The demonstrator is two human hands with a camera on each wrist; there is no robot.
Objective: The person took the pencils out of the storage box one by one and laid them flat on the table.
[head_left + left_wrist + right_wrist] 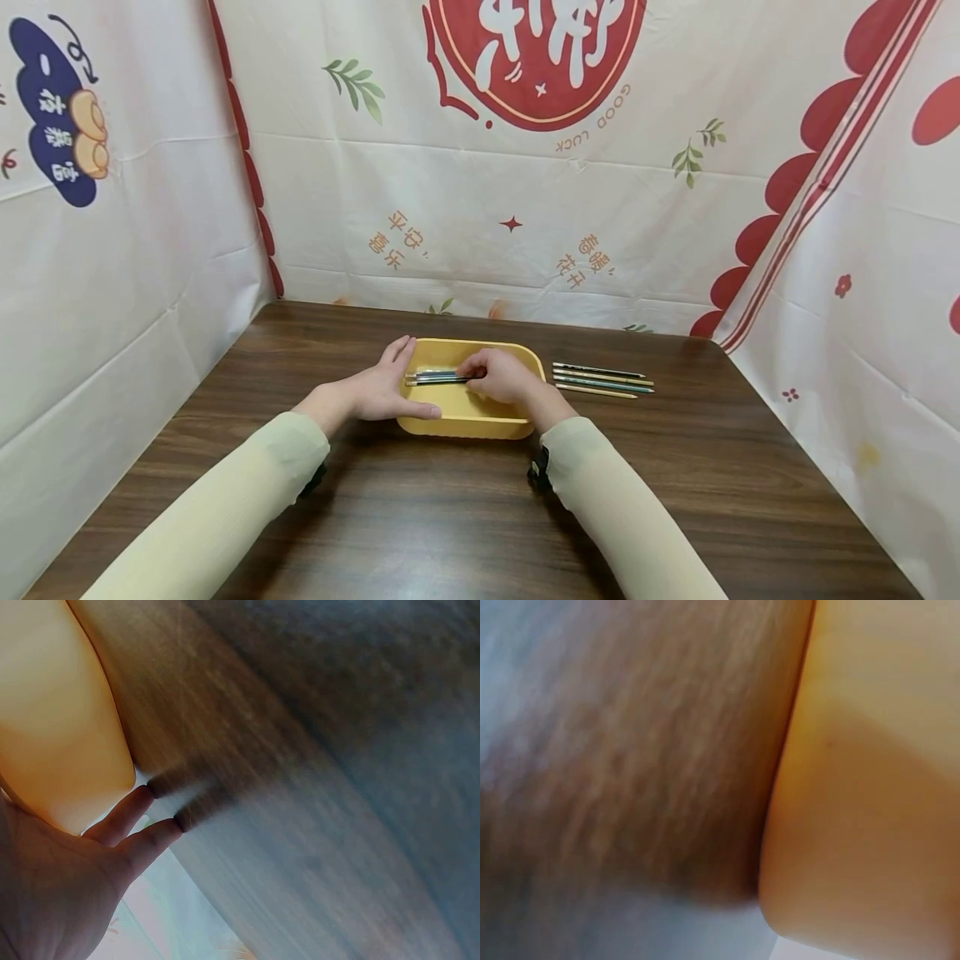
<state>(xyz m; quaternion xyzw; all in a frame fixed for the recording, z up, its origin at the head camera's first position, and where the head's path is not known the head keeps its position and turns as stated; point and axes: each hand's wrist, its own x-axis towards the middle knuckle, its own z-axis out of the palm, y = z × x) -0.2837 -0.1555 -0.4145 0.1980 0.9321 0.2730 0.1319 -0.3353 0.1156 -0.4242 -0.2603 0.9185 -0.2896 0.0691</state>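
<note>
L grip (378, 393) released, fingers spread at L end of tray (465, 428); R grip (498, 377) pinching pencils (435, 378) in tray. Prob. best: brace tray, align pencils.

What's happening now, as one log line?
left hand: touches left end of yellow tray | right hand: at pencils inside tray | more pencils: right of tray

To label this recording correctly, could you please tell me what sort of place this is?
Probably an indoor tabletop workspace: a wood-grain table, printed white cloth hung behind and beside it, and pencils laid next to a yellow tray.
</note>
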